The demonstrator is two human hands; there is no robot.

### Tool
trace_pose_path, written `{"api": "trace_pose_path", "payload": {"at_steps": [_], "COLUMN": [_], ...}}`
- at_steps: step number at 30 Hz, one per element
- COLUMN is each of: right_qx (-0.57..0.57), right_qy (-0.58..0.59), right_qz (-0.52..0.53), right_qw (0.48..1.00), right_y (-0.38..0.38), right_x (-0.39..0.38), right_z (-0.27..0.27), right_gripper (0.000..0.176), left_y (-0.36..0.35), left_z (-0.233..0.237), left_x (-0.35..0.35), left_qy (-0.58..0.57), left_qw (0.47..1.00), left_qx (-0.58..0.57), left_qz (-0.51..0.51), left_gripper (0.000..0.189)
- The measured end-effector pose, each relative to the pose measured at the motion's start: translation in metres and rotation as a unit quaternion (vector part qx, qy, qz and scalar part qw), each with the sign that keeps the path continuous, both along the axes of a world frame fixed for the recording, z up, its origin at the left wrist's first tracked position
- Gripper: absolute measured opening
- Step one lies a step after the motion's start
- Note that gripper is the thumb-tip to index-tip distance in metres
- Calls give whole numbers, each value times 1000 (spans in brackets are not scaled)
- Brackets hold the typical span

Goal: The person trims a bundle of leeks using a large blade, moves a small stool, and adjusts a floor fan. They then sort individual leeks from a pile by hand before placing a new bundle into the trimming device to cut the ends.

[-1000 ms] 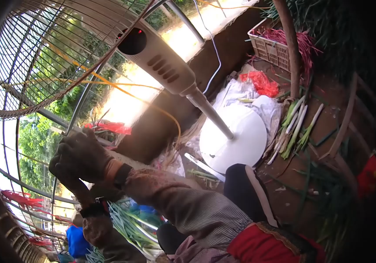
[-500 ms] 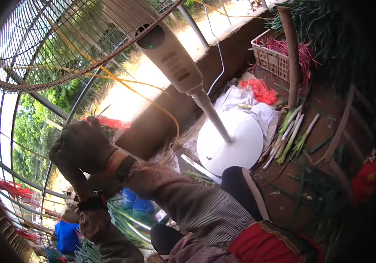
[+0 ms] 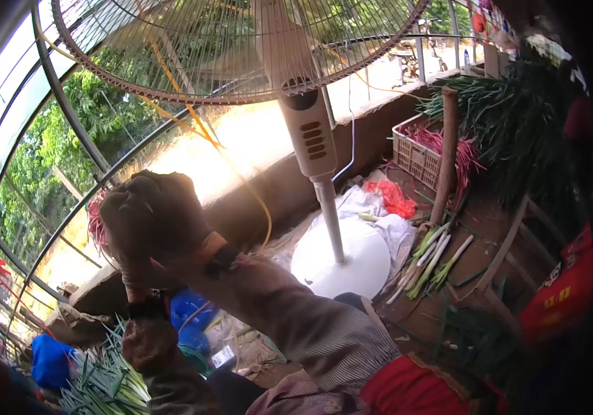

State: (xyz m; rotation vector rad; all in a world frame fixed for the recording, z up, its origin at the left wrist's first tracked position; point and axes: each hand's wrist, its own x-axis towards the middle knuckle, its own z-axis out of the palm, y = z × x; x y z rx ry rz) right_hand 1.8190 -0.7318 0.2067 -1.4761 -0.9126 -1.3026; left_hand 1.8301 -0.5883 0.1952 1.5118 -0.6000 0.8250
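Both hands are raised together at the left, in dark coverings that look like gloves. My right hand [image 3: 154, 214] is closed, its fingers curled, and it overlaps the other hand. Below and behind it is my left hand [image 3: 134, 270], its fingers mostly hidden. Thin reddish strands [image 3: 96, 225] show right beside the right hand's knuckles; I cannot tell whether it holds them. Under the hands lie a blue plastic bag [image 3: 191, 311] and a pile of green onions [image 3: 106, 377].
A standing fan [image 3: 316, 145] with a round white base [image 3: 341, 259] rises ahead. Loose green onions [image 3: 431, 263] lie right of it, near a wooden post [image 3: 446, 155]. Behind are a crate [image 3: 415, 158] with pink strands and heaped greens [image 3: 497, 114]. A red bag [image 3: 563, 294] is at the right.
The view has turned, so the fan's cage fills more of the top. My hands stay together and sit slightly right in view. Red material at the right hand's fingertips no longer shows there.
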Motion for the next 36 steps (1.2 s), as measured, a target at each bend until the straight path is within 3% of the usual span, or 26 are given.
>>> {"api": "trace_pose_path", "payload": {"at_steps": [2,4,5,7,11,16,22,27,28,31,32,35,36], "right_qx": [73,84,62,46,68,5,32,17,36,65,65,61,57], "right_qy": [162,194,140,66,26,81,88,76,74,98,89,62,50], "right_qz": [266,287,183,77,74,89,114,17,59,68,91,140,142], "right_qw": [948,934,971,994,995,993,989,997,995,991,990,986,987], "right_y": [18,19,13,13,21,18,22,26,26,31,30,28,28], "right_x": [27,18,11,8,39,26,34,22,26,33,39,51,52], "right_z": [-10,-2,-3,0,-16,-10,-15,-15,-18,-20,-20,-25,-23], "right_gripper": [23,23,24,27,34,32,31,34,39,42,42,41,41], "left_y": [4,1,-2,-5,-7,-15,-5,-11,-13,-7,-4,-4,-16], "left_z": [3,4,5,8,12,14,10,14,14,5,-1,-36,-45], "left_x": [-1,-5,-9,-16,-19,-25,-18,-31,-32,-34,-31,-51,-69], "left_qy": [-54,-102,-104,-108,-139,-154,-161,-158,-162,-90,-123,-60,-32], "left_qw": [991,955,960,969,961,968,963,947,945,970,960,983,995], "left_qx": [103,204,191,166,173,147,161,202,208,166,180,128,62], "left_qz": [72,191,176,145,164,137,147,192,193,151,175,120,68], "left_gripper": [19,22,23,24,24,21,26,28,29,45,53,58,59]}}
